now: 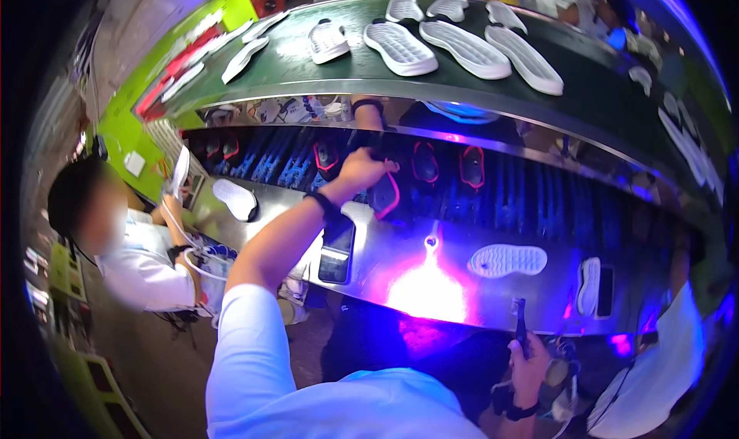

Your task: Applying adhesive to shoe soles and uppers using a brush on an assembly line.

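My left hand reaches forward over the dark line, its fingers closed at the upper end of a dark shoe piece with a red rim. Exactly how the fingers hold it is partly hidden. Low at the right, my right hand is closed around a slim dark-handled tool, which points up at the bench edge; its kind is unclear. A white shoe sole lies on the metal bench, beyond the tool. Another person's hand and banded wrist come from the far side, just beyond my left hand.
More red-rimmed shoe pieces sit on the dark slatted line. White soles stand on the green upper belt. A phone lies on the bench, beside a purple-white glare. Co-workers sit left and right.
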A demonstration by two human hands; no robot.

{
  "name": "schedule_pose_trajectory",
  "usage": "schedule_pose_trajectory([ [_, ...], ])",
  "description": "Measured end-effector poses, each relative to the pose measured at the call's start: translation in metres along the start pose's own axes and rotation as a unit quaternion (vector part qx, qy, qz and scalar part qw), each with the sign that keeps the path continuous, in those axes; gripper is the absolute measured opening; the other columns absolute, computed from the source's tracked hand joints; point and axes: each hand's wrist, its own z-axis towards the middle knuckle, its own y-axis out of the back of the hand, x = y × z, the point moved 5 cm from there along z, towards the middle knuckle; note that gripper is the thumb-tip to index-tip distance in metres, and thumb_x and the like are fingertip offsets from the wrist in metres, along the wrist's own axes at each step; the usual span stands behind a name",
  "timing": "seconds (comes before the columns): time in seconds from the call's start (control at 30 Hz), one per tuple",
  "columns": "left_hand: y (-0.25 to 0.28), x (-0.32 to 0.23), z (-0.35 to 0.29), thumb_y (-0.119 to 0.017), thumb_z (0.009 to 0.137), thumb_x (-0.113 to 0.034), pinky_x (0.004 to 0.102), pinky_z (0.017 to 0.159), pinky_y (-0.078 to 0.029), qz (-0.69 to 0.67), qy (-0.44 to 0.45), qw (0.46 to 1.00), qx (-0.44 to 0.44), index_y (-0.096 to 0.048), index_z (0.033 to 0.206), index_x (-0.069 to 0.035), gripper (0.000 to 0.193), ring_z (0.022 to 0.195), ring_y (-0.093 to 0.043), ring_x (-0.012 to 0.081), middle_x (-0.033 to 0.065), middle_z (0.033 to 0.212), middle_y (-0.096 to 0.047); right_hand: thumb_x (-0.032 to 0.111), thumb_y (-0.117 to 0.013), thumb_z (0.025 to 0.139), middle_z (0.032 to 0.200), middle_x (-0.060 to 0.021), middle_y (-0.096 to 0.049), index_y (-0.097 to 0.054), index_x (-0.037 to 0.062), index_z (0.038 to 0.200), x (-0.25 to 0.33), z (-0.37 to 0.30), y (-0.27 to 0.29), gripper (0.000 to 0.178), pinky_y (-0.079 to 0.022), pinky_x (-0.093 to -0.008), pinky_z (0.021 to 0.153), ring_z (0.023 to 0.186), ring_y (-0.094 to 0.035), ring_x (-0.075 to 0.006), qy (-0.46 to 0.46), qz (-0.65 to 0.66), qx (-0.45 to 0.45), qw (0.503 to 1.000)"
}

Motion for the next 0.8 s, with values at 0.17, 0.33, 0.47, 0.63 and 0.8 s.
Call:
schedule_pose_trajectory([
  [0.17,-0.024,0.052,0.147,-0.072,0.080,-0.058,0.0368,0.082,-0.055,0.149,0.063,0.986,0.039,-0.071,0.113,-0.008,0.060,0.088,-0.071,0.0237,0.0076,0.095,-0.073,0.007,-0.069,0.095,0.087,-0.0043,-0.070,-0.064,-0.0012,0.127,0.013,0.002,0.000,0.033,-0.044,-0.0209,0.055,0.064,-0.058,-0.0059,-0.015,0.025,-0.075,0.997],
  [0.33,-0.045,0.148,0.225,-0.062,0.093,-0.058,0.0349,0.102,-0.051,0.168,-0.035,0.957,-0.232,-0.061,0.137,-0.026,0.054,0.130,-0.060,0.0186,-0.0004,0.139,-0.063,0.010,-0.068,0.097,0.085,-0.0040,-0.069,-0.062,0.0008,0.134,0.009,0.015,-0.002,0.038,-0.041,-0.0186,0.050,0.059,-0.056,-0.0055,0.010,-0.002,-0.051,0.999],
  [0.47,-0.076,0.049,0.278,-0.061,0.095,-0.055,0.0346,0.103,-0.050,0.117,-0.030,0.970,-0.211,-0.058,0.138,-0.024,0.053,0.128,-0.060,0.0186,0.0018,0.138,-0.063,0.010,-0.069,0.097,0.084,-0.0032,-0.068,-0.063,0.0004,0.133,0.006,0.017,0.018,0.038,-0.042,-0.0191,0.051,0.060,-0.055,-0.0049,-0.003,-0.021,-0.070,0.997],
  [0.63,-0.198,-0.079,0.179,-0.060,0.098,-0.050,0.0342,0.104,-0.049,0.058,-0.043,0.981,-0.179,-0.055,0.141,-0.020,0.053,0.125,-0.060,0.0187,0.0053,0.135,-0.062,0.007,-0.070,0.096,0.084,-0.0037,-0.068,-0.063,-0.0038,0.131,-0.002,0.013,0.039,0.037,-0.043,-0.0219,0.055,0.062,-0.055,-0.0053,0.022,-0.032,-0.134,0.990],
  [0.8,-0.216,-0.171,0.128,-0.059,0.100,-0.045,0.0338,0.105,-0.048,0.006,-0.090,0.985,-0.147,-0.052,0.144,-0.017,0.052,0.123,-0.059,0.0187,0.0089,0.133,-0.061,0.002,-0.072,0.093,0.089,-0.0043,-0.070,-0.063,-0.0076,0.129,-0.006,-0.016,0.055,0.039,-0.049,-0.0233,0.065,0.075,-0.062,-0.0078,0.085,-0.053,-0.191,0.976],
])
